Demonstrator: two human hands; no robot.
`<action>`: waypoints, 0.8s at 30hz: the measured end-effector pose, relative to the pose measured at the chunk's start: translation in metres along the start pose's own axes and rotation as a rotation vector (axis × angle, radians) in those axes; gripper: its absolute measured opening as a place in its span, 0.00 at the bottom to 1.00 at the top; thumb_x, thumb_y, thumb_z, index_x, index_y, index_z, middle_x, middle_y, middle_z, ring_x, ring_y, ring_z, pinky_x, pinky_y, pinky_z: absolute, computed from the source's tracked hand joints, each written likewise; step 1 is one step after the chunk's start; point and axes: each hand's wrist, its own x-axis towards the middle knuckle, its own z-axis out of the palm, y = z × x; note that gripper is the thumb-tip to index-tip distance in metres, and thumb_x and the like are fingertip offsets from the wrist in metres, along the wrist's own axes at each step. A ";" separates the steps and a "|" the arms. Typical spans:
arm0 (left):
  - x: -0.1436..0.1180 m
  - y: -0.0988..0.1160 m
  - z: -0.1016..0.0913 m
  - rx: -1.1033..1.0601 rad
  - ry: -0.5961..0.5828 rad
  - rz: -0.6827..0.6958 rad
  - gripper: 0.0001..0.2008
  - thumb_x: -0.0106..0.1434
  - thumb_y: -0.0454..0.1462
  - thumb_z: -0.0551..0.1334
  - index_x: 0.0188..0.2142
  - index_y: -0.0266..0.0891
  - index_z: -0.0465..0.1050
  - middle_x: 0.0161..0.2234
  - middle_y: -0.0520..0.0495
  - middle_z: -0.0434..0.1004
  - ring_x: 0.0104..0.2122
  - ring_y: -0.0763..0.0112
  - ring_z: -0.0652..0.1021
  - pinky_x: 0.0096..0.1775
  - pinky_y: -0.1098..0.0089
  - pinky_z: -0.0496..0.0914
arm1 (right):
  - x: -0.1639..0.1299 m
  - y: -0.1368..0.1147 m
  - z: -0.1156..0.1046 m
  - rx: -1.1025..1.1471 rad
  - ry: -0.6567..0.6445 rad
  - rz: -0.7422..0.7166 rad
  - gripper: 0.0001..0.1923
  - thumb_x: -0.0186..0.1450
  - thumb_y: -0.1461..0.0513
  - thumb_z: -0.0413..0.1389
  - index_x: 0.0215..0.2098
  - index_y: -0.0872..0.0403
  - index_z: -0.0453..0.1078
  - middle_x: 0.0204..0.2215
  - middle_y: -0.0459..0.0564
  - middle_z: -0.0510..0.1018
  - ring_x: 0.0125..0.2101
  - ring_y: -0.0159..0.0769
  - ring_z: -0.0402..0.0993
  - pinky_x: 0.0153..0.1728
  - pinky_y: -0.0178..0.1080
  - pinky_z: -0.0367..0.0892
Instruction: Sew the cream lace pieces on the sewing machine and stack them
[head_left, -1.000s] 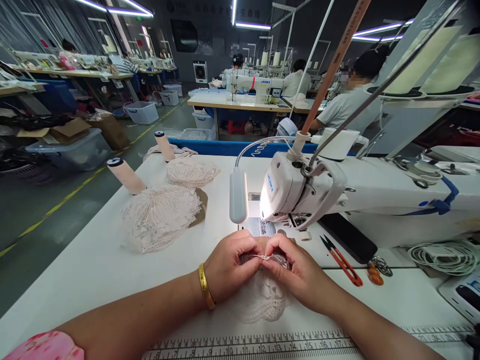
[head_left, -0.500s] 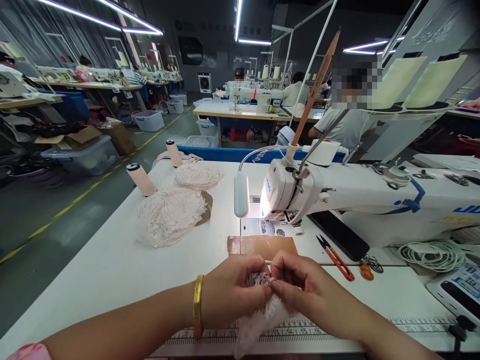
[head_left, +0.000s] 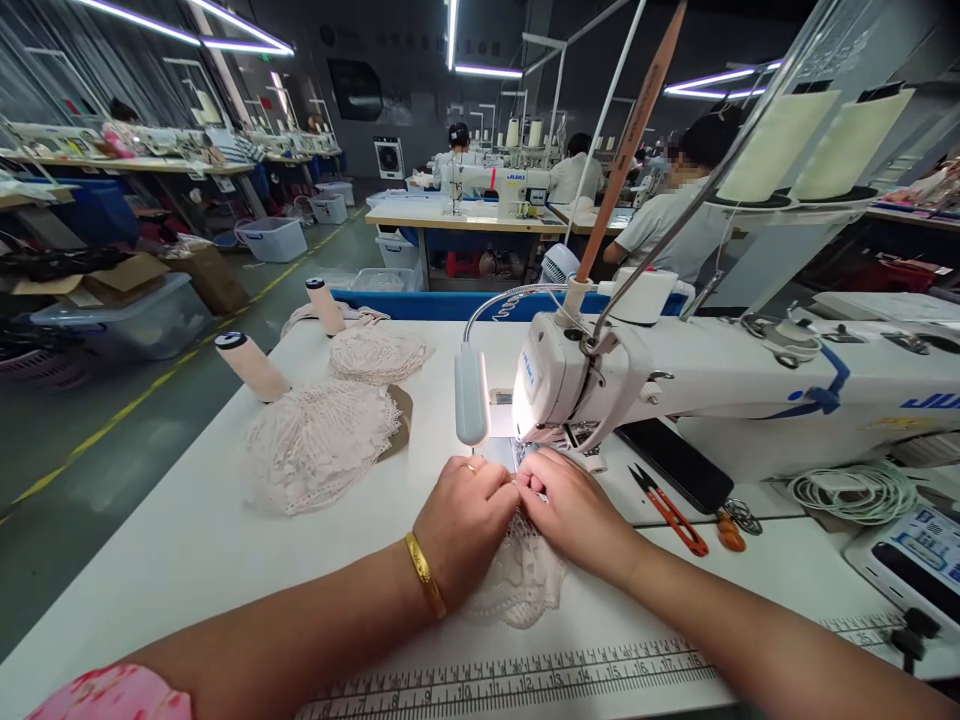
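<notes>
A piece of pale pink lace fabric (head_left: 521,575) hangs from both hands toward me, its lower part spread on the white table. My left hand (head_left: 469,520), wearing a ring and a gold bangle, is closed on the lace's left side. On the other side my right hand (head_left: 566,505) grips it with curled fingers. Both sets of fingertips are close together just in front of the needle area of the white sewing machine (head_left: 559,375). The lace's upper edge is hidden under the fingers. A lamp (head_left: 471,395) lights this spot.
Stacked lace pieces (head_left: 322,440) lie to the left, near two thread cones (head_left: 251,367). Orange thread snips (head_left: 671,515) and a black phone (head_left: 679,465) rest right of my hands. A ruler strip (head_left: 540,683) runs along the front edge. Co-workers sit beyond.
Both hands have moved forward, from near the table's front edge up to the machine's needle area, carrying the lace. The lace now lies more spread out toward me.
</notes>
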 end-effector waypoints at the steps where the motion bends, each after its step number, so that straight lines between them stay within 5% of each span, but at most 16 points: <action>1: -0.002 -0.002 0.001 -0.021 0.006 0.061 0.10 0.72 0.26 0.56 0.36 0.38 0.71 0.37 0.46 0.76 0.35 0.62 0.70 0.40 0.62 0.63 | -0.001 0.001 -0.002 0.004 -0.005 0.007 0.09 0.70 0.67 0.54 0.33 0.49 0.64 0.32 0.46 0.73 0.33 0.40 0.72 0.35 0.40 0.64; 5: -0.004 -0.007 0.004 -0.077 0.009 0.112 0.11 0.73 0.27 0.56 0.38 0.37 0.74 0.37 0.45 0.77 0.34 0.62 0.72 0.39 0.62 0.64 | -0.010 0.005 -0.009 0.031 -0.019 -0.039 0.06 0.75 0.64 0.52 0.39 0.50 0.68 0.36 0.49 0.76 0.38 0.43 0.76 0.40 0.44 0.69; 9: -0.001 -0.009 0.004 -0.084 0.002 0.117 0.09 0.72 0.27 0.58 0.38 0.36 0.75 0.37 0.44 0.77 0.34 0.61 0.72 0.40 0.60 0.66 | -0.019 0.010 -0.011 0.025 0.028 -0.251 0.10 0.77 0.65 0.49 0.51 0.50 0.71 0.44 0.53 0.77 0.43 0.45 0.76 0.44 0.47 0.72; 13: -0.001 -0.009 0.004 -0.086 0.013 0.110 0.09 0.72 0.27 0.57 0.41 0.35 0.76 0.38 0.44 0.78 0.35 0.60 0.73 0.39 0.59 0.68 | -0.020 0.013 -0.009 -0.040 0.054 -0.335 0.13 0.76 0.68 0.48 0.48 0.50 0.74 0.44 0.53 0.77 0.44 0.44 0.76 0.47 0.46 0.73; 24: 0.006 -0.006 -0.001 -0.126 -0.111 0.043 0.09 0.71 0.32 0.63 0.49 0.33 0.76 0.47 0.39 0.79 0.43 0.51 0.76 0.45 0.51 0.76 | -0.017 0.025 -0.009 -0.343 0.197 -0.354 0.18 0.73 0.70 0.49 0.51 0.53 0.77 0.45 0.55 0.82 0.38 0.42 0.79 0.30 0.39 0.70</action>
